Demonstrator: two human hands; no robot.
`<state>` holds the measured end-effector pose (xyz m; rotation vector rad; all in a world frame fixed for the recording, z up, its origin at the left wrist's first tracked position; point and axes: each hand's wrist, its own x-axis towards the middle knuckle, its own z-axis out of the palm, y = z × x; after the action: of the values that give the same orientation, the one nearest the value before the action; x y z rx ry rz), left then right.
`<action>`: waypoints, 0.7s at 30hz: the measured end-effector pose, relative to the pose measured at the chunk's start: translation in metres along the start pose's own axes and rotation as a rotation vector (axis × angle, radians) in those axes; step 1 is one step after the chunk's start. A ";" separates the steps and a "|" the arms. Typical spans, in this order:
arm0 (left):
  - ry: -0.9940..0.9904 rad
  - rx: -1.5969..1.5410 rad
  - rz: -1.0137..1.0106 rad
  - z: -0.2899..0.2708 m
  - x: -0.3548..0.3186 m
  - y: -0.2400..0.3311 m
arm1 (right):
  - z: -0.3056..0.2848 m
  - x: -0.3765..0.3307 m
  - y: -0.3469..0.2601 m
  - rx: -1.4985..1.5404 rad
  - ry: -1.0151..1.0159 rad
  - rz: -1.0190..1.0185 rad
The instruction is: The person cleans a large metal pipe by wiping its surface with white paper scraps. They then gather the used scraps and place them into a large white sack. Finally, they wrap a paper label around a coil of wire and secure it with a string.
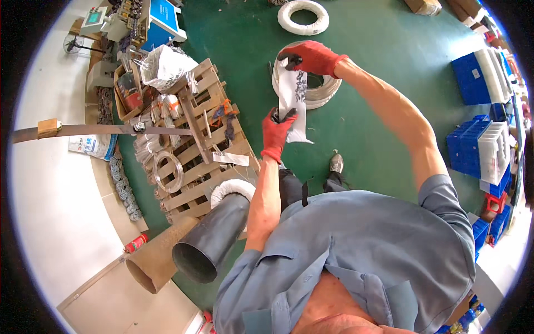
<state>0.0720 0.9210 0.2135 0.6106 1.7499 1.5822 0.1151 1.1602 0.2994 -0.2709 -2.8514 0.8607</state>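
Note:
A white strip of wrapping-like material [290, 92] with dark handwriting on it is stretched between my two hands. My right hand [312, 59], in a red glove with dark fingertips, pinches its far end. My left hand [278, 132], gloved the same way, grips the strip lower down, and the loose end hangs past it toward me. Beneath the strip a pale coil [321, 101] lies on the green floor, partly hidden by the strip and my right hand. Beyond it on the floor is a second ring [303, 32], wrapped in white.
To the left, a wooden pallet [214, 89] carries bundles, a clear coil [168, 172] and a white sack [164, 67]. A dark tube [208, 245] and a brown tube [150, 261] stand near my left arm. Blue crates [467, 147] line the right side.

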 end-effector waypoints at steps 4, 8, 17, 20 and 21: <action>0.153 0.094 -0.036 0.006 -0.006 -0.001 | 0.021 -0.019 0.019 0.245 0.277 0.121; 0.289 -0.100 0.014 -0.003 -0.002 -0.026 | 0.067 -0.035 0.035 0.604 0.210 0.409; 0.450 0.041 -0.198 -0.067 -0.007 -0.091 | 0.223 -0.054 -0.036 1.094 -0.288 0.576; 0.437 -0.139 -0.304 -0.093 -0.021 -0.157 | 0.290 -0.063 -0.036 0.920 -0.321 0.835; 0.507 -0.143 -0.362 -0.108 -0.026 -0.173 | 0.307 -0.069 -0.034 0.831 -0.316 0.846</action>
<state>0.0259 0.8050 0.0497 -0.1943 1.9390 1.6665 0.1180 0.9541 0.0590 -1.3288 -2.2447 2.2713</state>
